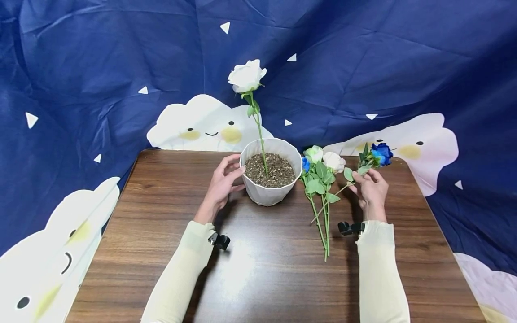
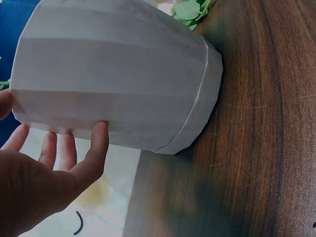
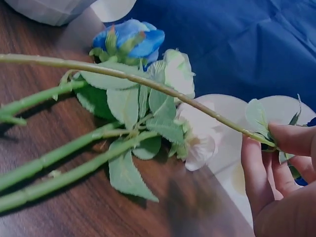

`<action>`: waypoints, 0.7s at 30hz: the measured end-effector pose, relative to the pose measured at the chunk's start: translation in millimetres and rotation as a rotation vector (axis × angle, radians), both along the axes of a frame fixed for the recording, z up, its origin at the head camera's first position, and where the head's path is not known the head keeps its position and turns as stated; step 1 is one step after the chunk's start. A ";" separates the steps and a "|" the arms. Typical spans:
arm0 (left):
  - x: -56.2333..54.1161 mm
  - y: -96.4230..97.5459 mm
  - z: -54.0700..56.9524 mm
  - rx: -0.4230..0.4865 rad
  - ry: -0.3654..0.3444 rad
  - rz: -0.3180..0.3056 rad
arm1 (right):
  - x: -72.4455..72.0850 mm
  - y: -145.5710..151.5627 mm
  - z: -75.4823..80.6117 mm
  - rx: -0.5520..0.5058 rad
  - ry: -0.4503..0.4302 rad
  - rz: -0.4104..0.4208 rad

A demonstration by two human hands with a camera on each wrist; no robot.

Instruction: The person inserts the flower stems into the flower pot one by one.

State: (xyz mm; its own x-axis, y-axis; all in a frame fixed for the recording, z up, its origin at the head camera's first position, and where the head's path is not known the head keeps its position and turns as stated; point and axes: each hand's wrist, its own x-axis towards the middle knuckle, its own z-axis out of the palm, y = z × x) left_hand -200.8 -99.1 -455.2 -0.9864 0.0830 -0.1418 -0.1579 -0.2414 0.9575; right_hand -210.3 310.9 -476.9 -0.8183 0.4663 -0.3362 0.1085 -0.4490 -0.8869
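Note:
A white faceted pot (image 1: 266, 196) of dark soil (image 1: 278, 172) stands on the table, a white rose (image 1: 247, 77) upright in it. My left hand (image 1: 221, 183) rests its fingertips against the pot's left side, thumb by the rim; the left wrist view shows the fingers (image 2: 66, 150) spread along the wall. To the right, my right hand (image 1: 372, 188) pinches a dark blue rose (image 1: 381, 154) by its stem just below the bloom. That stem (image 3: 187, 100) slants down leftward across the other flowers. The blue bloom is mostly hidden in the right wrist view.
Right of the pot lie several roses: a blue rose (image 3: 138, 42), a pale green rose (image 1: 314, 154) and a pinkish-white rose (image 1: 334, 161), stems toward me. The wooden table (image 1: 282, 287) ends at a dark blue cloth (image 1: 331, 40) printed with clouds.

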 end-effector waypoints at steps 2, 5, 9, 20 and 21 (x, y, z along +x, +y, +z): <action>0.1 0.0 0.2 0.000 0.002 -0.001 | -0.9 -2.6 2.4 -0.005 0.022 -0.015; 0.5 0.0 0.8 -0.001 0.004 0.000 | -2.2 -6.6 6.5 -0.012 0.048 -0.042; 0.5 0.1 0.7 0.001 0.003 0.003 | -2.7 -11.6 15.3 -0.014 0.073 -0.066; 0.2 0.0 0.2 0.002 -0.003 0.008 | -1.4 -23.2 39.6 0.006 0.182 -0.099; 0.1 -0.1 0.2 0.003 -0.005 0.008 | -1.6 -24.0 41.3 0.009 0.190 -0.102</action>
State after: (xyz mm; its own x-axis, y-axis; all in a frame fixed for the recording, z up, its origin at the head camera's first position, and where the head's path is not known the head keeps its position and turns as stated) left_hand -200.7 -99.1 -455.0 -0.9864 0.0752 -0.1461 -0.1603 -0.2455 0.9561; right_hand -211.9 286.9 -435.6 -0.8151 0.5521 -0.1757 -0.1066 -0.4409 -0.8912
